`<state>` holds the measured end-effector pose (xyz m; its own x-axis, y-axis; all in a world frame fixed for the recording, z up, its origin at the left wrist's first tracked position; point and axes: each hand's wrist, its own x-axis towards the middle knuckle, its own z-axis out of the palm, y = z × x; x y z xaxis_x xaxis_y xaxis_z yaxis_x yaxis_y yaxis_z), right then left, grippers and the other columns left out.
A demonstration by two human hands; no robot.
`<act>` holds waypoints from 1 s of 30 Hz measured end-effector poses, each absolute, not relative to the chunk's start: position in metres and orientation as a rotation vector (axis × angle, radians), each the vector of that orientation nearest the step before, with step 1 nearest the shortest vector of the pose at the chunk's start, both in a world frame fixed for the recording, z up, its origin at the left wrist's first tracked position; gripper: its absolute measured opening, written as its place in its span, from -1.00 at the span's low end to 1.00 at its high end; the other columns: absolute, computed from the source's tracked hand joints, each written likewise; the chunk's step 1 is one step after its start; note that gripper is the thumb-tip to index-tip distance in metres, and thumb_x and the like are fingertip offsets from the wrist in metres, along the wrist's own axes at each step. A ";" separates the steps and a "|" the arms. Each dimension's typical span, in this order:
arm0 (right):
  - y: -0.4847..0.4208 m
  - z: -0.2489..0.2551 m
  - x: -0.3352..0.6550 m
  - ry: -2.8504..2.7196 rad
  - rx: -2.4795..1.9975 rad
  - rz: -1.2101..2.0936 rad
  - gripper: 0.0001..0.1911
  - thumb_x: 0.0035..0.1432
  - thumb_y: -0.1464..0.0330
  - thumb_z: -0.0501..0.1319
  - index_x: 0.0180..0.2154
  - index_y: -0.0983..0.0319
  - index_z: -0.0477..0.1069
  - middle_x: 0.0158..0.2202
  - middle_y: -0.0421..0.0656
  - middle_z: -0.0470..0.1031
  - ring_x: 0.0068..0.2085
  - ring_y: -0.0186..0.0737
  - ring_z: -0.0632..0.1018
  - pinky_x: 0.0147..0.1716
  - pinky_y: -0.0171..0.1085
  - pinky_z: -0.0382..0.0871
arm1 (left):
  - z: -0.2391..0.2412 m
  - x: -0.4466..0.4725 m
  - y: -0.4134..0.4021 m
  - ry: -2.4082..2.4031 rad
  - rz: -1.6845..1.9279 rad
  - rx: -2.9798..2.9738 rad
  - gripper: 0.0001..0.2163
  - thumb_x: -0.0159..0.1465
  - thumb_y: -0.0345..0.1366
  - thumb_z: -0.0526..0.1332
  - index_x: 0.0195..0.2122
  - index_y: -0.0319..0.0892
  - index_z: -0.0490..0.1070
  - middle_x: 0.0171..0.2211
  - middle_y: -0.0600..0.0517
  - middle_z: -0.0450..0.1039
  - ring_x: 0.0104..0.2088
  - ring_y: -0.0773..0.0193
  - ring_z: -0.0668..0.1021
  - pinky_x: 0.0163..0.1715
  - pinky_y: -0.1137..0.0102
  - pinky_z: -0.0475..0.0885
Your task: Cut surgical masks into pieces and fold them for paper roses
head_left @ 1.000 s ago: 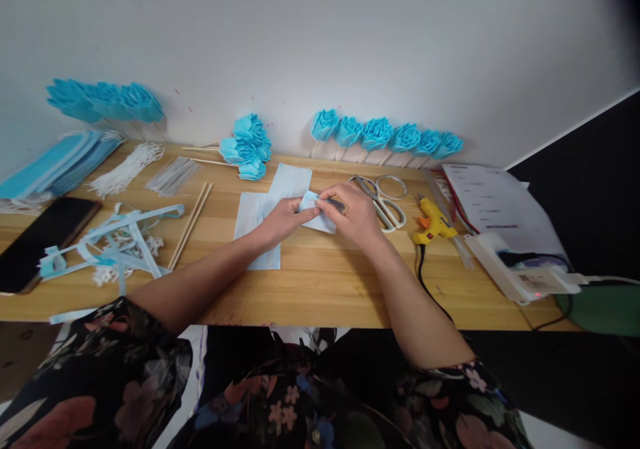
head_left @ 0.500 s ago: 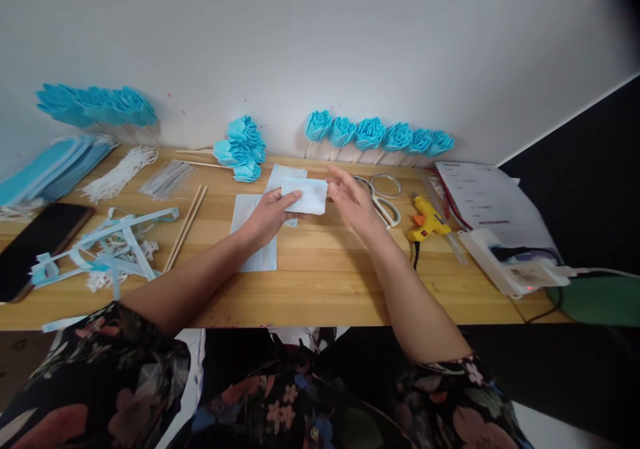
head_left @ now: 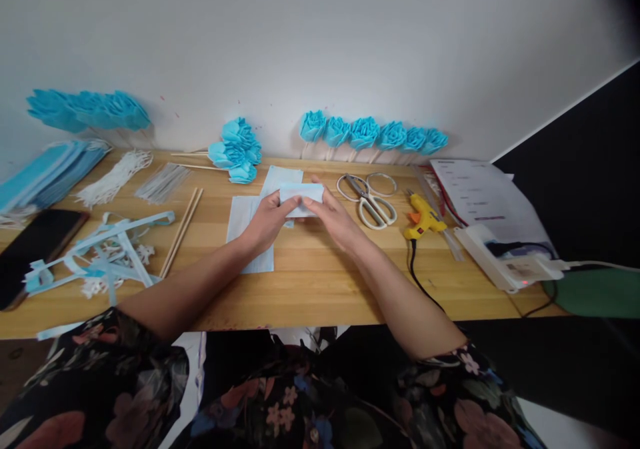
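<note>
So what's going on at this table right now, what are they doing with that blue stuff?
A person seated at a wooden table holds a small pale blue folded sheet between the left hand and the right hand, just above more flat blue sheets. Finished blue paper flowers line the wall behind. Scissors and a yellow glue gun lie to the right, untouched.

Both forearms extended forward, converging at centre. Left hand (head_left: 267, 219) fingers curled, thumb on top, pinching. Right hand (head_left: 336, 217) palm-down, fingertips meeting the left's.
</note>
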<state>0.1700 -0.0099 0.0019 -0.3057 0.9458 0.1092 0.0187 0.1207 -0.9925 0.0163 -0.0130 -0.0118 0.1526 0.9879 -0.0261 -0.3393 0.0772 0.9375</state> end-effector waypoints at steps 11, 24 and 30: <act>-0.003 0.006 0.181 -1.336 -0.997 1.395 -0.25 0.10 0.07 0.37 0.29 0.09 0.30 0.17 -0.12 0.50 0.24 -0.04 0.44 0.25 -0.07 0.35 | -0.005 0.014 -0.013 0.854 1.241 0.932 -0.66 0.10 -0.11 0.44 -0.20 -0.22 0.53 -0.22 -0.05 0.63 -0.25 0.19 0.62 -0.33 0.39 0.49; 0.003 0.004 0.190 -1.430 -1.115 1.195 -0.65 0.01 0.13 0.38 -0.22 0.21 0.59 -0.34 -0.19 0.58 -0.33 -0.25 0.51 -0.28 -0.24 0.40 | -0.013 0.013 -0.011 0.955 1.133 1.073 -0.60 0.05 -0.12 0.48 -0.18 -0.26 0.51 -0.23 -0.05 0.60 -0.30 0.25 0.58 -0.34 0.39 0.48; 0.005 0.006 0.191 -1.431 -1.097 1.126 -0.71 0.04 0.15 0.34 -0.27 0.21 0.55 -0.35 -0.20 0.56 -0.32 -0.26 0.49 -0.26 -0.25 0.37 | -0.014 0.010 -0.007 0.961 1.167 1.106 -0.61 0.01 -0.14 0.49 -0.23 -0.26 0.50 -0.30 -0.03 0.57 -0.39 0.30 0.54 -0.41 0.41 0.48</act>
<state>0.1909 0.0055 0.0058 -0.1203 0.9807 0.1542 0.0803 0.1644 -0.9831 0.0104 -0.0071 -0.0135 0.1544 0.9879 -0.0125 -0.2019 0.0440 0.9784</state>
